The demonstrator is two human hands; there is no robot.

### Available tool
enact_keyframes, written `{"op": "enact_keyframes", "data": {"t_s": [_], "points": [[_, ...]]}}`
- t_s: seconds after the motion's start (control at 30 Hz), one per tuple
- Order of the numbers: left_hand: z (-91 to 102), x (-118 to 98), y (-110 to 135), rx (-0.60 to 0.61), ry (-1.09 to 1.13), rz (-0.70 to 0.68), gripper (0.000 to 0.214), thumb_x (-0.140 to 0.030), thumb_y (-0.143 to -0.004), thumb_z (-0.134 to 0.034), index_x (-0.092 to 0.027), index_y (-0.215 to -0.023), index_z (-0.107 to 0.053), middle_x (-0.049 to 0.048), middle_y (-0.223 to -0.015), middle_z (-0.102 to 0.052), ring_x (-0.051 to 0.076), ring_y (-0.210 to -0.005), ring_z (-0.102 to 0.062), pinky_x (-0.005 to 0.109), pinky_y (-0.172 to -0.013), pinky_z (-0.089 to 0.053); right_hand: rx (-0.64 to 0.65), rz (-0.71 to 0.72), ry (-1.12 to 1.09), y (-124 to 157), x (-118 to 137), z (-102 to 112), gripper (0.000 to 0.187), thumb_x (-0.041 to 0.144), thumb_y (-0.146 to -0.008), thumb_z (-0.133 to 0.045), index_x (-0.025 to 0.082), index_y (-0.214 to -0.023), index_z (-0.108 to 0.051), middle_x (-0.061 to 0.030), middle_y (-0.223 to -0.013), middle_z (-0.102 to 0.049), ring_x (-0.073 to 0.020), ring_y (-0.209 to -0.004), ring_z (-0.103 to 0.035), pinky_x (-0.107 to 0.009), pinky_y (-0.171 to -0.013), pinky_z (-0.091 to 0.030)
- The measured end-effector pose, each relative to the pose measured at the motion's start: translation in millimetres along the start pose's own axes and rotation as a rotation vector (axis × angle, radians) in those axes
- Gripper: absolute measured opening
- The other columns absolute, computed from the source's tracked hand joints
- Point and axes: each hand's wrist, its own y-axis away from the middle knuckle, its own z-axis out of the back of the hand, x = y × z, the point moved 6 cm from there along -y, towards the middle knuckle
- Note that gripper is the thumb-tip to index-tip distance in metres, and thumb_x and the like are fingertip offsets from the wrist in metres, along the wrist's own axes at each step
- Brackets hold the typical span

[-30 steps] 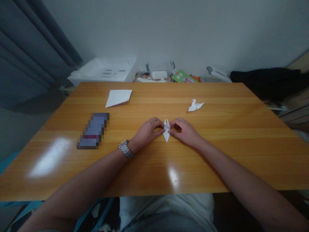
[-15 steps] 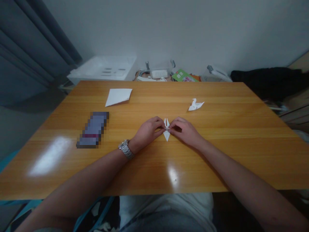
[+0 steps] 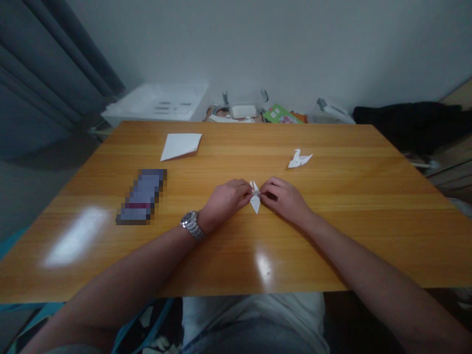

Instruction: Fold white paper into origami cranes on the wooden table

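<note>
Between my two hands is a small piece of folded white origami paper, with two narrow points at its far end and a wider point toward me. My left hand, with a metal watch on the wrist, pinches its left side between thumb and fingers. From the other side, my right hand pinches its right edge. The fingertips cover the middle of the paper. Farther back to the right stands a folded white paper bird, touched by neither hand.
A pixelated phone-like object lies on the wooden table to the left. White paper rests behind it. Beyond the far edge are a white plastic bin, a green booklet and dark cloth.
The folded paper has turned slightly, and its two far points lean a little left. My left wrist has rolled a little, showing more of the watch face. Both hands keep their pinch.
</note>
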Motion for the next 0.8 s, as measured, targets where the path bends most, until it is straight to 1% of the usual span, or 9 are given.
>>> {"op": "enact_keyframes", "data": {"t_s": [0.13, 0.23, 0.37, 0.47, 0.53, 0.67, 0.8], "points": [[-1.1, -1.9, -0.4, 0.022, -0.065, -0.019, 0.019, -0.032, -0.102, -0.055, -0.018, -0.105, -0.069, 0.0084, -0.105, -0.071, 0.023, -0.099, -0.066, 0.032, -0.083, -0.052, 0.018, 0.005, 0.082, 0.4, 0.8, -1.7, 0.013, 0.025, -0.097, -0.061, 0.022, -0.086, -0.067, -0.0077, -0.094, -0.065, -0.0225, -0.087, -0.062, -0.036, -0.077, -0.049], [0.0, -3.9, 0.8, 0.048, -0.069, -0.068, 0.024, -0.034, -0.104, -0.051, -0.017, -0.107, -0.068, 0.0090, -0.107, -0.071, 0.023, -0.101, -0.066, 0.033, -0.087, -0.052, 0.032, 0.043, 0.099, 1.5, 1.3, -1.8, 0.014, 0.026, -0.098, -0.059, 0.022, -0.088, -0.068, -0.0083, -0.095, -0.065, -0.0229, -0.088, -0.061, -0.037, -0.078, -0.049], [1.5, -5.4, 4.3, 0.084, -0.035, -0.134, 0.027, -0.037, -0.104, -0.050, -0.019, -0.113, -0.068, 0.0086, -0.115, -0.071, 0.023, -0.108, -0.065, 0.034, -0.093, -0.051, 0.066, 0.108, 0.040, 3.4, 3.3, -0.4, 0.013, 0.025, -0.099, -0.058, 0.023, -0.096, -0.070, -0.0084, -0.099, -0.066, -0.0230, -0.092, -0.062, -0.038, -0.081, -0.051], [0.5, -3.9, 5.8, 0.098, -0.039, -0.135, 0.027, -0.036, -0.105, -0.050, -0.019, -0.114, -0.068, 0.0085, -0.116, -0.071, 0.022, -0.109, -0.066, 0.033, -0.093, -0.052, 0.089, 0.124, -0.002, 4.3, 5.0, 1.2, 0.014, 0.027, -0.098, -0.060, 0.023, -0.103, -0.072, -0.0092, -0.102, -0.067, -0.0234, -0.093, -0.064, -0.038, -0.082, -0.052], [-0.6, -3.2, 6.0, 0.102, -0.050, -0.137, 0.027, -0.036, -0.105, -0.049, -0.019, -0.114, -0.068, 0.0087, -0.116, -0.071, 0.022, -0.109, -0.066, 0.033, -0.092, -0.052, 0.096, 0.125, 0.000, 4.8, 5.4, 1.7, 0.015, 0.028, -0.099, -0.060, 0.023, -0.103, -0.073, -0.0099, -0.103, -0.068, -0.0239, -0.093, -0.064, -0.039, -0.081, -0.053], [0.1, -3.5, 6.6, 0.106, -0.069, -0.155, 0.027, -0.035, -0.105, -0.050, -0.019, -0.113, -0.070, 0.0086, -0.119, -0.071, 0.023, -0.109, -0.067, 0.033, -0.091, -0.054, 0.106, 0.154, 0.067, 6.1, 5.2, 0.3, 0.018, 0.027, -0.100, -0.058, 0.022, -0.102, -0.075, -0.0101, -0.102, -0.069, -0.0232, -0.092, -0.065, -0.037, -0.080, -0.052], [3.7, -7.1, 9.2, 0.143, -0.091, -0.206, 0.030, -0.034, -0.106, -0.047, -0.017, -0.118, -0.070, 0.0085, -0.126, -0.070, 0.023, -0.111, -0.068, 0.033, -0.095, -0.055, 0.076, 0.228, 0.158, 7.3, 7.2, 0.0, 0.019, 0.026, -0.101, -0.057, 0.020, -0.100, -0.076, -0.0100, -0.099, -0.071, -0.0218, -0.090, -0.065, -0.034, -0.077, -0.052]]}}
